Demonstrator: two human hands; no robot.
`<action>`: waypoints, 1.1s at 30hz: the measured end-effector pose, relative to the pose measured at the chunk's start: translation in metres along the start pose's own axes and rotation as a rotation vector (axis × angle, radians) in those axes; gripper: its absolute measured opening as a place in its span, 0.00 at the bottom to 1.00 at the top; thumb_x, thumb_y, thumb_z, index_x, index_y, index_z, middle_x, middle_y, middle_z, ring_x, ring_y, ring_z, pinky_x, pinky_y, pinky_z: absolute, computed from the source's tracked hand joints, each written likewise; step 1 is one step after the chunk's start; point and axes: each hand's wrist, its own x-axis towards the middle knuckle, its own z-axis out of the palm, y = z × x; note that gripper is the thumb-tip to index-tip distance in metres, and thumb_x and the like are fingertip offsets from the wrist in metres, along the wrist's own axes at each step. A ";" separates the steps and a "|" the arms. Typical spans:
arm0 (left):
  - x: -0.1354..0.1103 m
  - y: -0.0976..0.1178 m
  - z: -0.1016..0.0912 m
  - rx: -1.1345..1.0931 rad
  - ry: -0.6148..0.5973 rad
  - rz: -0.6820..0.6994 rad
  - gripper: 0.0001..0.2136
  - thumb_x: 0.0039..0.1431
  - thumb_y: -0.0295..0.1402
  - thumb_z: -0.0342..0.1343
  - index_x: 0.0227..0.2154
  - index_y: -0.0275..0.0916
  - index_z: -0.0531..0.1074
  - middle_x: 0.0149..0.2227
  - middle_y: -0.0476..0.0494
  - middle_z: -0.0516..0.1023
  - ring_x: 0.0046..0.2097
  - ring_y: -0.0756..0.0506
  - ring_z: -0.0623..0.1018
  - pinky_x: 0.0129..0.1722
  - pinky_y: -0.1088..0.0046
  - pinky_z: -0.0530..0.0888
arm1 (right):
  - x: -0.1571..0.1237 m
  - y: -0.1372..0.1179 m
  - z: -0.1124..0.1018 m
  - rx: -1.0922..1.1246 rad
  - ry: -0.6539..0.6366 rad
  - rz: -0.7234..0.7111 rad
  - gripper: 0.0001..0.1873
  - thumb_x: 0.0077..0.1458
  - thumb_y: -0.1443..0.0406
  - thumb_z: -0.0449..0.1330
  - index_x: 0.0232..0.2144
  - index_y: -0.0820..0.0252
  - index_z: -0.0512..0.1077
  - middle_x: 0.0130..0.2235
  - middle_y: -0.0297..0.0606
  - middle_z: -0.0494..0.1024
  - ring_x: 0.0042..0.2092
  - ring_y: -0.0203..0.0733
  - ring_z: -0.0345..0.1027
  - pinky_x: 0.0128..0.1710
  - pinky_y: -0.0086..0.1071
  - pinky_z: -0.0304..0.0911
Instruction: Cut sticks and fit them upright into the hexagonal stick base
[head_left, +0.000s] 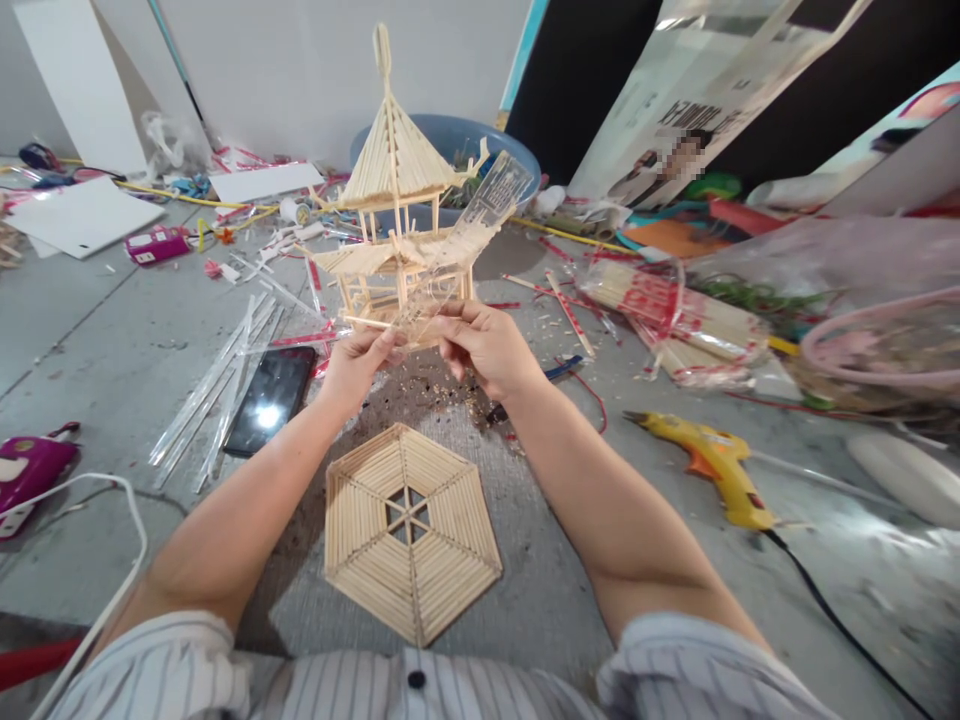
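Observation:
My left hand (356,365) is closed in a pinch, with a thin wooden stick (367,322) at its fingertips. A clear printed plastic wrapper (491,200) slants up from between both hands, and my right hand (487,350) is closed on its lower part. Just behind the hands stands a pagoda model made of wooden sticks (394,150), partly covered by the wrapper and my fingers. On the floor between my forearms lies a flat hexagonal stick panel (450,570) with a small opening and spokes at its centre.
A yellow glue gun (712,465) lies at right, its black cord running forward. A phone (270,400) and clear glue sticks (206,390) lie at left. Packaged sticks (675,315), a pink basket (847,340), a blue basin (480,140) and scattered scraps surround the model.

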 end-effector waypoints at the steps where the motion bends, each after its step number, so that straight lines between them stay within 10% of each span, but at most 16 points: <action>1: 0.000 0.000 0.000 0.006 -0.001 -0.006 0.14 0.49 0.46 0.62 0.26 0.39 0.78 0.28 0.49 0.78 0.29 0.54 0.76 0.32 0.77 0.74 | 0.000 -0.001 -0.001 0.038 -0.009 -0.003 0.05 0.54 0.68 0.57 0.36 0.62 0.68 0.15 0.25 0.68 0.12 0.28 0.56 0.10 0.23 0.50; 17: -0.002 0.005 0.003 0.016 -0.038 -0.029 0.12 0.50 0.43 0.62 0.25 0.38 0.77 0.28 0.47 0.78 0.30 0.53 0.76 0.33 0.76 0.73 | -0.004 -0.008 -0.004 0.167 0.004 0.020 0.08 0.45 0.64 0.63 0.29 0.59 0.68 0.28 0.30 0.78 0.24 0.32 0.72 0.22 0.26 0.68; 28: -0.005 0.009 0.007 -0.043 -0.002 -0.097 0.17 0.47 0.48 0.62 0.25 0.37 0.77 0.28 0.45 0.78 0.30 0.51 0.78 0.35 0.73 0.75 | -0.037 -0.044 -0.037 -0.126 0.368 -0.884 0.12 0.52 0.64 0.52 0.32 0.52 0.75 0.33 0.35 0.78 0.31 0.40 0.75 0.31 0.39 0.71; 33: -0.005 0.008 0.007 -0.012 -0.003 -0.094 0.14 0.48 0.44 0.62 0.21 0.36 0.74 0.26 0.46 0.77 0.29 0.53 0.76 0.35 0.74 0.74 | -0.023 -0.021 -0.027 -0.449 0.389 -0.869 0.09 0.53 0.61 0.60 0.38 0.49 0.74 0.38 0.33 0.79 0.34 0.37 0.74 0.36 0.35 0.70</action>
